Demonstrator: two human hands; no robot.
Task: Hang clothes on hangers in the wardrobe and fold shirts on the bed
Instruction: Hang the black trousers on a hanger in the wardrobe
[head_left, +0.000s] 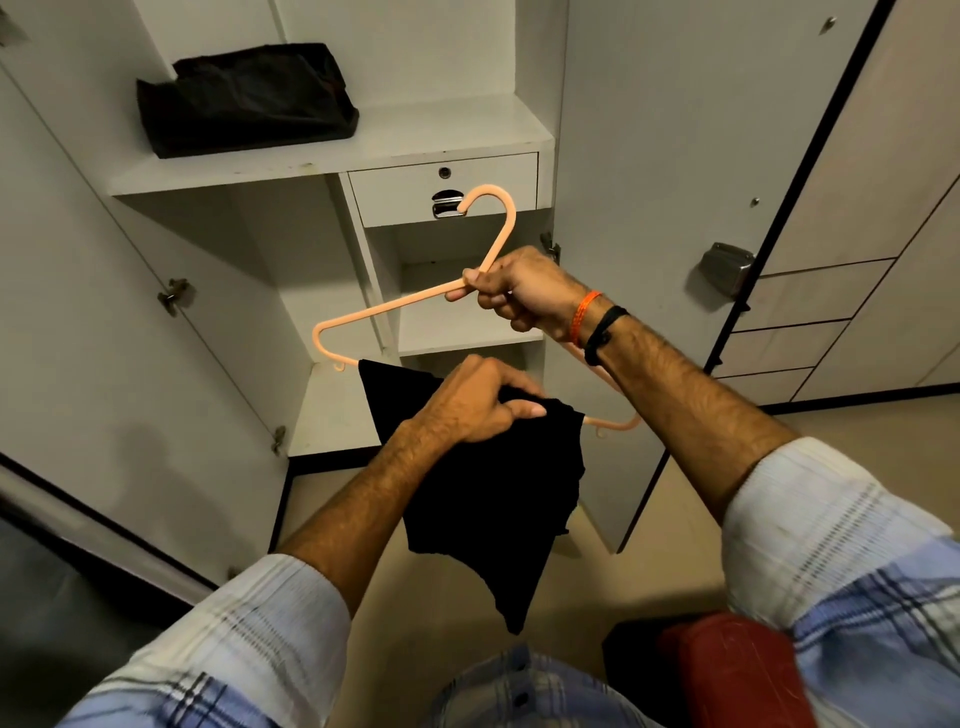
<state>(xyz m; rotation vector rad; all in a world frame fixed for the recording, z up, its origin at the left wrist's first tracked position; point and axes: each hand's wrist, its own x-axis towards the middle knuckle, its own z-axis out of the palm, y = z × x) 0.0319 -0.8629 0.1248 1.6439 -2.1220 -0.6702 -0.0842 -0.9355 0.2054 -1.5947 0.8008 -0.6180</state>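
A peach plastic hanger (395, 304) is held in front of the open wardrobe (332, 150). My right hand (517, 293) grips it just below the hook, at the neck. A black garment (488, 493) is draped over the hanger's lower bar and hangs down toward the floor. My left hand (475, 402) pinches the top fold of that garment at the bar. The right end of the hanger's bar pokes out from behind my right forearm.
A folded black bundle (244, 98) lies on the wardrobe's upper shelf. A small drawer (441, 184) with a metal handle sits below the shelf, with lower shelves under it. Both wardrobe doors stand open. A red object (732, 670) sits at the bottom right on the floor.
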